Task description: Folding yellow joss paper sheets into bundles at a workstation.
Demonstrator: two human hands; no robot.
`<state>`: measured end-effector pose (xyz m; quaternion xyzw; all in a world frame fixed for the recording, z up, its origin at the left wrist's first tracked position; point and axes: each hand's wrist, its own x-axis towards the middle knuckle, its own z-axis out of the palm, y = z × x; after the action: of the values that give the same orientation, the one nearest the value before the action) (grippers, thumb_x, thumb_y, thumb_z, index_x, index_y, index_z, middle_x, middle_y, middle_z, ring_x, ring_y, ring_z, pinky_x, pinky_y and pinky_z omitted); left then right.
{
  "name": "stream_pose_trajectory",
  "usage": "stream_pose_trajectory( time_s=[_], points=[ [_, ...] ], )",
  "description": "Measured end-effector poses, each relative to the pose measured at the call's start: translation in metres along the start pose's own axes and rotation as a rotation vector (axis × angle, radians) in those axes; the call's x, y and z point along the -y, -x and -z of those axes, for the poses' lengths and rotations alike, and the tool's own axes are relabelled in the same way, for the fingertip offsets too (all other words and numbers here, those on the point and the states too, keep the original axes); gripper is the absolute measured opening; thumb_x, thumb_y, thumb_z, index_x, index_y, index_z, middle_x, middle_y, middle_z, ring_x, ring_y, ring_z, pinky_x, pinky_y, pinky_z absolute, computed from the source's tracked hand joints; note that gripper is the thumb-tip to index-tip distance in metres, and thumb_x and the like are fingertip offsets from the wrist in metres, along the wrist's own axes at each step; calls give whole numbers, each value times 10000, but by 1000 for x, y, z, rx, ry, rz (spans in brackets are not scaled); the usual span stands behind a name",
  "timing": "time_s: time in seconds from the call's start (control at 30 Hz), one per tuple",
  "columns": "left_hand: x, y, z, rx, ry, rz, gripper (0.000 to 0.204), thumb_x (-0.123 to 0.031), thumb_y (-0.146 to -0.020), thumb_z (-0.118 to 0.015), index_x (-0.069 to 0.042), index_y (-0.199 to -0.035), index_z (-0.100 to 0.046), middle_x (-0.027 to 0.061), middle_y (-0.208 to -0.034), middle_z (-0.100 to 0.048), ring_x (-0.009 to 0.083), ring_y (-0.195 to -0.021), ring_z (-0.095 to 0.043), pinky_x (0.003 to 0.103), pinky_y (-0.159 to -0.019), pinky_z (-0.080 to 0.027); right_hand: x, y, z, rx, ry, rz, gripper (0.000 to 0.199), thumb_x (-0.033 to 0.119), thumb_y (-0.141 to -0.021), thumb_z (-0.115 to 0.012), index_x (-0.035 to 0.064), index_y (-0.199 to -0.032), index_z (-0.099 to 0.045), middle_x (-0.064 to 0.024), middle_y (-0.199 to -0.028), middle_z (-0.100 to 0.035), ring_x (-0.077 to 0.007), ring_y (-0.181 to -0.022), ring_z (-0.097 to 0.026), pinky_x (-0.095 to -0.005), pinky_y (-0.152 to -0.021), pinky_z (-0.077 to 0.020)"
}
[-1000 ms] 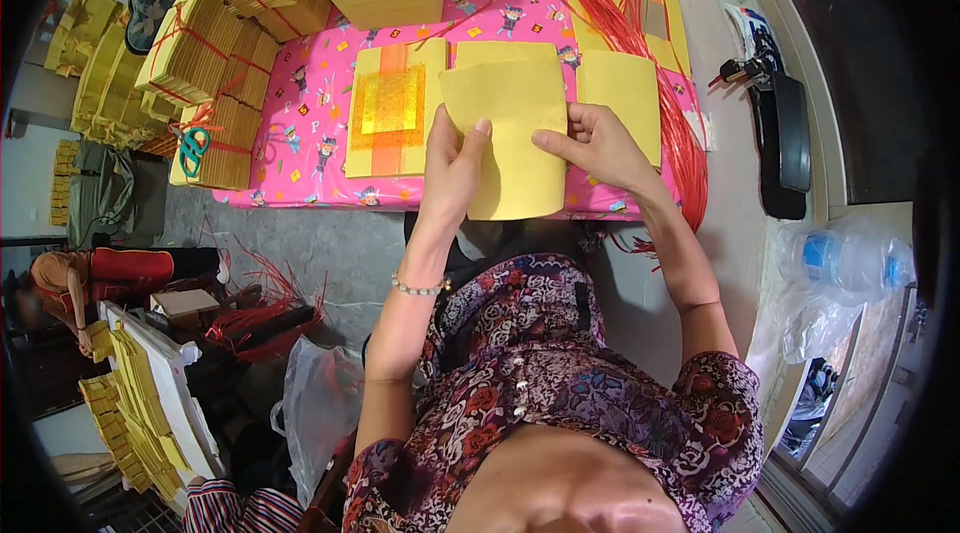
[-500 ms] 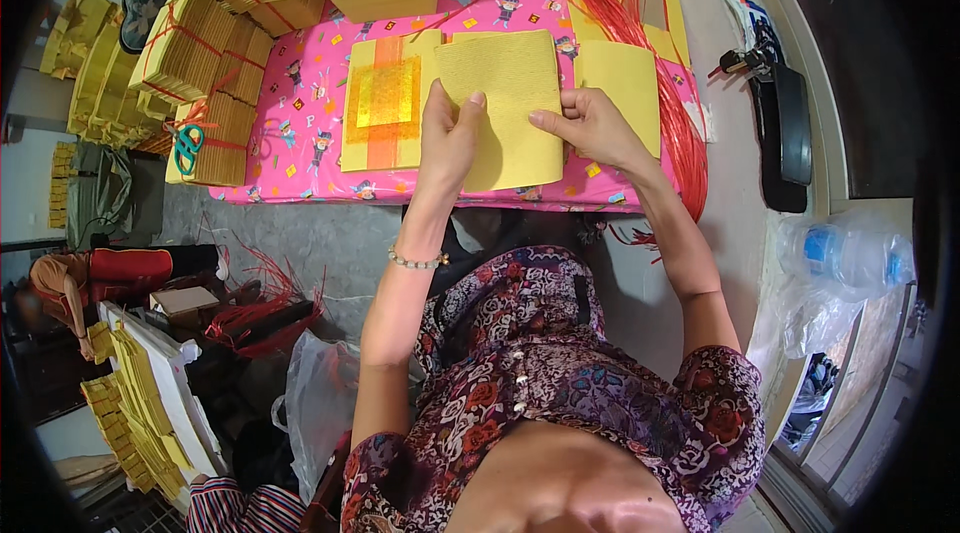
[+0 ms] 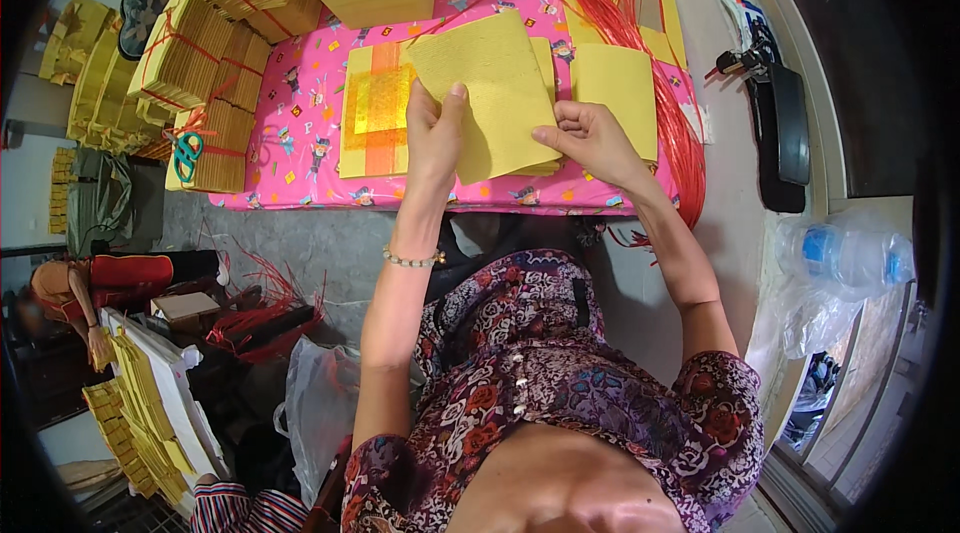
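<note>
A sheet of rough yellow paper [image 3: 495, 83] is tilted above the near edge of the pink table. My left hand [image 3: 437, 128] grips its left side, thumb on top and the other fingers hidden underneath. At the sheet's right edge, my right hand [image 3: 598, 143] is closed with its thumb tip against the paper. More yellow paper [image 3: 541, 58] shows beneath the sheet. To the left lies a stack of yellow paper [image 3: 357, 159] bearing an orange band and a gold square [image 3: 378, 105], partly covered by the sheet. Another yellow stack [image 3: 615, 93] lies right of my right hand.
Tied bundles of yellow paper [image 3: 215, 53] stand at the table's left, with green-handled scissors [image 3: 187, 155] by them. Red plastic strings [image 3: 650, 53] trail down the pink tablecloth [image 3: 300, 158]'s right side. A co-worker's arm [image 3: 85, 308] reaches to yellow bundles [image 3: 140, 403] at lower left.
The yellow sheet has shifted left and tilted with my left hand, uncovering paper beneath its right side and overlapping the gold-square stack. My right hand has barely moved.
</note>
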<state>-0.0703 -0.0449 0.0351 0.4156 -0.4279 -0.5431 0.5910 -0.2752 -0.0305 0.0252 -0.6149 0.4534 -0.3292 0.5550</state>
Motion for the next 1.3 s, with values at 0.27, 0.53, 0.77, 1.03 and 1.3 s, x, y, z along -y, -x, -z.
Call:
stream_pose_trajectory(
  time_s=[0.27,0.53,0.77,1.03,1.3],
  points=[
    [-3,7,-5,7,24,-73,332,-59,-939,-460,0,-1257,-389,92,-1171,-539,139,-1067,-515,279,-909,-407,-1,4,13,82,37,-67,148,154,-895,-607,18,-950,-591,9,-837,-621,-47,-730,-588,-203,-668,-487],
    [-1,30,-18,255,-162,-88,313,-56,-933,-471,16,-1226,-385,105,-1114,-540,128,-1025,-504,268,-877,-407,19,1,30,-168,-205,120,170,163,-903,-600,3,-845,-597,-4,-780,-628,-39,-701,-577,-194,-608,-481],
    [-4,34,-20,334,-201,26,365,-57,-932,-476,28,-1271,-369,111,-1160,-536,141,-1060,-506,275,-891,-408,19,7,40,-228,-190,76,187,203,-929,-555,24,-924,-613,7,-793,-632,-43,-704,-590,-204,-614,-497],
    [-6,12,-43,292,-126,128,412,-45,-917,-486,23,-1307,-370,113,-1199,-542,153,-1083,-514,291,-918,-399,22,34,46,-58,-138,-99,226,265,-911,-580,44,-957,-588,24,-811,-628,-33,-688,-583,-180,-587,-460],
    [11,-28,-95,301,-172,308,285,-112,-906,-554,27,-1152,-518,109,-1030,-629,159,-900,-609,292,-799,-476,10,35,84,-324,-67,-46,260,295,-931,-534,41,-924,-587,15,-728,-610,-28,-599,-544,-187,-521,-435]
  ],
)
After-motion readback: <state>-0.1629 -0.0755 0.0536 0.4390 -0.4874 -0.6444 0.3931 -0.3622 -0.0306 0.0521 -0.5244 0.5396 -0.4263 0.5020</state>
